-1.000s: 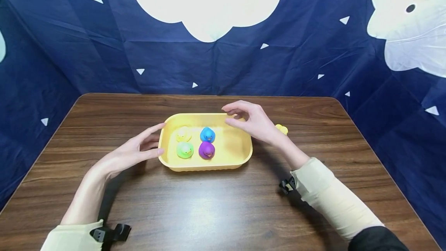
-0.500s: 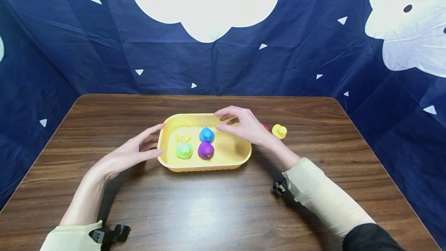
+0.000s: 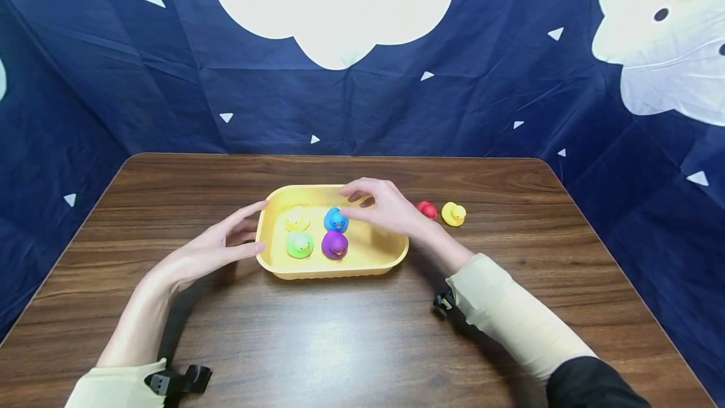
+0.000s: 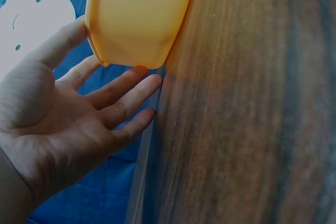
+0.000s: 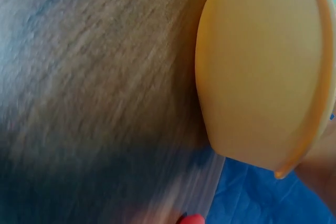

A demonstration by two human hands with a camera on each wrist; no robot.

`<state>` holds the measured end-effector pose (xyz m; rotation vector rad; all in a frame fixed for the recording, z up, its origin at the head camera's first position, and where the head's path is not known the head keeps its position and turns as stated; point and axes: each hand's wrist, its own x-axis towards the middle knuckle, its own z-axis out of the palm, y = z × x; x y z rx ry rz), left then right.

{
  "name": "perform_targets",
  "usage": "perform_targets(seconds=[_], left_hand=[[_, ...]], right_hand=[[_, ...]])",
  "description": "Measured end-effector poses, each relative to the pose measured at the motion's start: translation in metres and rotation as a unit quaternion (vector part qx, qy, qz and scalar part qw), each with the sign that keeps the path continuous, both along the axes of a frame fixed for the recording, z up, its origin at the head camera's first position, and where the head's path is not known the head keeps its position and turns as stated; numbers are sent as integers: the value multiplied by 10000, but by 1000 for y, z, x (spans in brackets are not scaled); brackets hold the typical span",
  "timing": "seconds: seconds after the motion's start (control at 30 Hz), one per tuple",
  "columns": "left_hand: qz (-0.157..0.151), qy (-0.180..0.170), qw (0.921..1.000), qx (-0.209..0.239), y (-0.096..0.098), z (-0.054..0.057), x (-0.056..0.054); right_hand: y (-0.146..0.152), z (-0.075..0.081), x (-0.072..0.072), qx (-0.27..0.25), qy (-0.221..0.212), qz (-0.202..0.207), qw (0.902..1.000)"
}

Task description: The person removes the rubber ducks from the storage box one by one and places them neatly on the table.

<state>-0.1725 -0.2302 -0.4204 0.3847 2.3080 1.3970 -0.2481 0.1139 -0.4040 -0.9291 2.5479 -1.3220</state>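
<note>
A yellow plastic tub stands on the table, with a blue rubber duck, a purple one, a green one and a pale yellow one inside. My left hand touches the tub's left end, thumb and fingers spread, as the left wrist view also shows. Over the tub, my right hand reaches in from the right with thumb and fingers apart. Its thumb tip is at the blue duck in the head view; whether they touch is unclear. The right wrist view shows mostly the tub's outer wall.
Right of the tub, a red toy, partly behind my right wrist, and a yellow rubber duck rest on the wooden table. Behind the table's back edge hangs a dark blue cloth with white cloud shapes.
My right hand has moved left and lower over the tub, towards the blue duck. The red toy and the yellow duck at the right have come into view. My left hand stays in place.
</note>
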Motion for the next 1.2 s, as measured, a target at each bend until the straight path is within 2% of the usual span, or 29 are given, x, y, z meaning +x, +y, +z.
perform_targets(seconds=[0.17, 0.53, 0.97, 1.2], left_hand=[[5, -39, 10000, -7, -1, 0, 0], [14, -33, 9999, -110, 0, 2, -1], [3, -90, 10000, 7, 0, 1, 0], [13, -27, 9999, -98, -1, 0, -1]], right_hand=[[-6, -4, -1, 142, -2, 91, 9999], [-11, -9, -3, 704, 437, 3, 9966], [-14, -9, -2, 1015, 513, 62, 9935], [-15, -10, -2, 1117, 609, 71, 9918]])
